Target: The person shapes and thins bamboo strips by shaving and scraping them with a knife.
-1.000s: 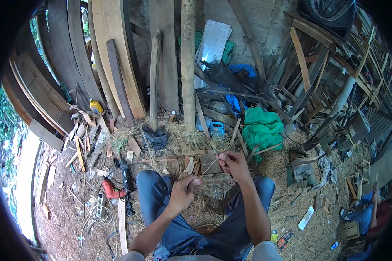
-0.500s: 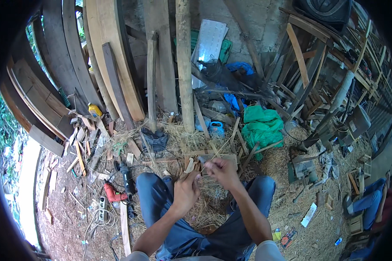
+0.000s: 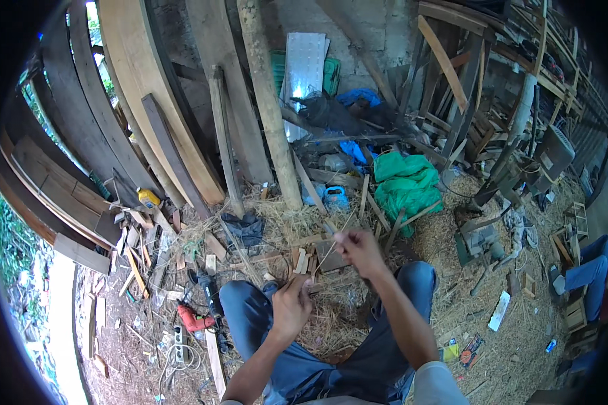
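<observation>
My left hand (image 3: 292, 307) is closed, pinching the near end of a thin, pale wooden stick (image 3: 327, 254) that slants up to the right. Farther off and to the right, my right hand (image 3: 361, 253) is closed around a small knife, its short greyish blade (image 3: 330, 229) pointing away beside the stick; the handle is hidden in the fingers. Just beyond my left hand stand several small wood pieces (image 3: 302, 262), next to a flat brownish block (image 3: 334, 256) on the ground between my knees.
A red power drill (image 3: 194, 318), a dark grinder-like tool (image 3: 209, 293) and a power strip (image 3: 180, 343) lie left of my leg. Boards (image 3: 162, 81) lean at the back left. A green sheet (image 3: 407, 185) lies ahead right. Pliers (image 3: 471, 351) lie at right; another person's leg (image 3: 588, 277) shows far right.
My right hand with the knife has drawn away from my left hand, up and to the right, and more of the stick shows between them. The whole view has turned slightly.
</observation>
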Demonstrator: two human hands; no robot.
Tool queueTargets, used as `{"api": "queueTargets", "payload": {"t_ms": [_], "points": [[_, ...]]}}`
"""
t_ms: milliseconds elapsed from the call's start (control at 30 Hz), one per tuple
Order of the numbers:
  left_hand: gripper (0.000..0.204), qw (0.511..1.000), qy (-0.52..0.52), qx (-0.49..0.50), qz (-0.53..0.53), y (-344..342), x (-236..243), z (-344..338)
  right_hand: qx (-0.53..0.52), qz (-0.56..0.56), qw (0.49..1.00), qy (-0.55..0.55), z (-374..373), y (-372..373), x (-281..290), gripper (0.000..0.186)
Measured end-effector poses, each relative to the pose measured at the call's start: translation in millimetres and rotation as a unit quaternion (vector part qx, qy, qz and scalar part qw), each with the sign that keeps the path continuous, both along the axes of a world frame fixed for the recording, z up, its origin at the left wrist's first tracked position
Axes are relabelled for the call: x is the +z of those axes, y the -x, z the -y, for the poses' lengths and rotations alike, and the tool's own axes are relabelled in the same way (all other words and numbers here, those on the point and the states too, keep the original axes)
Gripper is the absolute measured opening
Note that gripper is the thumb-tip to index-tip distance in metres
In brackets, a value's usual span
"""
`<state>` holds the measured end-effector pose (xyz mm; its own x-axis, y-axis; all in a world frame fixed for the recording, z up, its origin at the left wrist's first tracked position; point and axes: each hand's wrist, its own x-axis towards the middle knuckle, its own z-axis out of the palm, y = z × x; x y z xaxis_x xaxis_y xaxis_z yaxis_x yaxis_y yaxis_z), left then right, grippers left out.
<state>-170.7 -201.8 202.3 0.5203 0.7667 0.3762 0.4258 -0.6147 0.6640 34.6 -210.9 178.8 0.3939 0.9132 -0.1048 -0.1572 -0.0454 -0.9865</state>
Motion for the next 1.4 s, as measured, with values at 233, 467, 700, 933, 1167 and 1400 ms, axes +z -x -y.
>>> {"api": "queueTargets", "payload": {"t_ms": [233,467,700,933,1167,1400], "points": [[0.019,0.999,0.046,-0.011,-0.019,11.3,3.4,2.1,-0.069,0.018,0.997,-0.023,-7.5,-10.3,-27.2,0.017],[0.014,0.998,0.051,-0.006,-0.031,19.9,5.5,-1.1,-0.103,0.072,0.991,0.04,-4.1,-33.8,-36.7,0.026],[0.006,0.998,0.055,-0.008,0.021,34.7,-13.3,-10.3,-0.106,-0.018,0.992,-0.063,9.1,-54.5,-14.2,0.023],[0.019,0.939,0.296,-0.074,0.161,14.7,-31.4,-19.3,-0.131,0.272,0.945,-0.125,3.1,-25.6,-14.4,0.017],[0.018,0.916,0.348,-0.089,0.177,3.7,-10.9,-17.7,0.037,0.123,0.982,-0.139,16.3,4.5,15.8,0.019],[0.018,0.952,0.26,-0.066,0.146,-1.9,-13.1,-18.8,0.204,-0.059,0.974,-0.075,14.4,37.4,3.9,0.016]]}}
